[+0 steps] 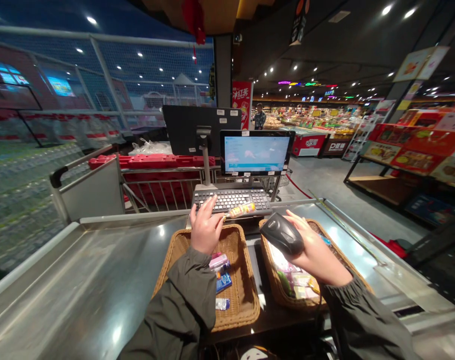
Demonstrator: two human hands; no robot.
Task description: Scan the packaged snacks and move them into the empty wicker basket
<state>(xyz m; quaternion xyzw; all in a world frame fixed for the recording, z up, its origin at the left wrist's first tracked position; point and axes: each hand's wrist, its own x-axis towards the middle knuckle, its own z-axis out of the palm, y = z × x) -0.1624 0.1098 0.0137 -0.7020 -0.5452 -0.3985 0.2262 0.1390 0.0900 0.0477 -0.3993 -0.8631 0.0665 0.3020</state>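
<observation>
My left hand [205,227] is above the left wicker basket [252,285], pinching one end of a slim snack packet [242,210] in a yellow and orange wrapper. The packet points right, in front of the keyboard [231,200]. In my right hand [313,245] is a black barcode scanner [282,234], its head turned left towards the packet. Below the scanner stands the right wicker basket [276,287], holding several wrapped goods [300,282]. A few small packets [222,282], blue, pink and white, lie in the left basket, partly covered by my left sleeve.
A lit checkout monitor [256,154] stands behind the keyboard, with a second dark screen [193,129] at its left. Metal counter surfaces [118,270] flank the baskets. Shelves of boxed goods [418,145] are at the right; a person [260,117] stands far back.
</observation>
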